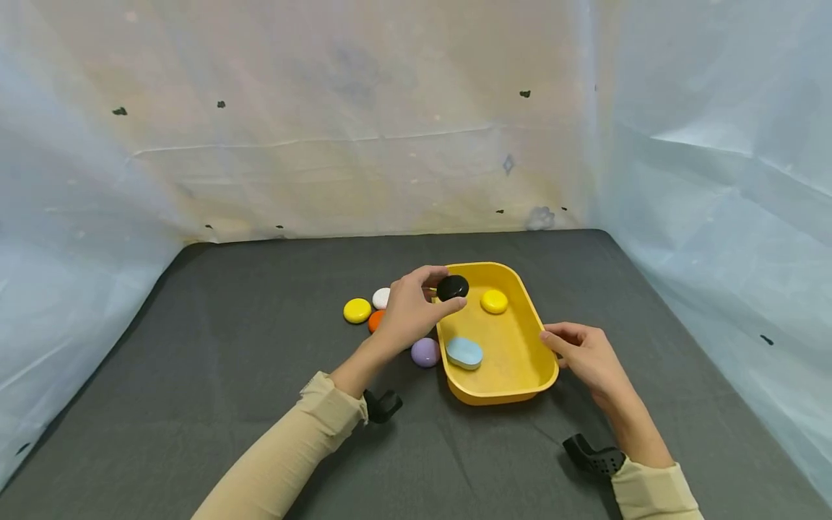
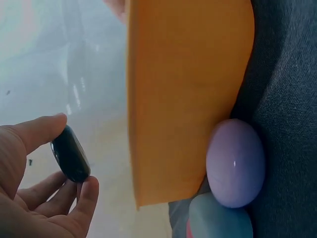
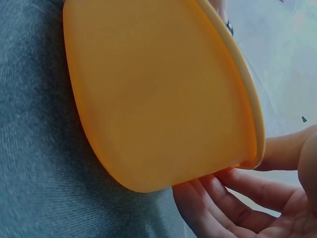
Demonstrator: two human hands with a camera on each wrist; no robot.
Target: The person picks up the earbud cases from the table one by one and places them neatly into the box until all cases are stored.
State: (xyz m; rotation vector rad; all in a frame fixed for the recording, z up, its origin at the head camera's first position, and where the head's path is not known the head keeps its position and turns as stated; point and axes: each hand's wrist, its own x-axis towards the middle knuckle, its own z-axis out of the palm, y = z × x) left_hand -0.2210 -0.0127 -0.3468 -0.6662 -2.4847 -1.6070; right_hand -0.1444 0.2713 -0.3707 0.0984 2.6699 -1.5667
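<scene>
Between thumb and fingertips, my left hand (image 1: 413,303) pinches a smooth black stone (image 1: 453,287) above the left rim of a yellow plastic tub (image 1: 497,396). The left wrist view shows the black stone (image 2: 71,154) held on edge, higher than the tub's wall (image 2: 183,104). At the tub's right side, my right hand (image 1: 585,357) grips the rim, thumb on top and fingers (image 3: 242,198) below against the outer wall. Inside the tub lie a yellow stone (image 1: 494,301) and a light blue oval stone (image 1: 464,352).
Left of the tub, on the dark grey cloth (image 1: 260,347), lie a yellow stone (image 1: 357,310), a white one (image 1: 380,297), an orange one (image 1: 375,321) and a purple one (image 1: 425,352). A bluish-grey stone (image 2: 218,218) sits beside the purple one. Plastic sheeting (image 1: 357,130) walls the table.
</scene>
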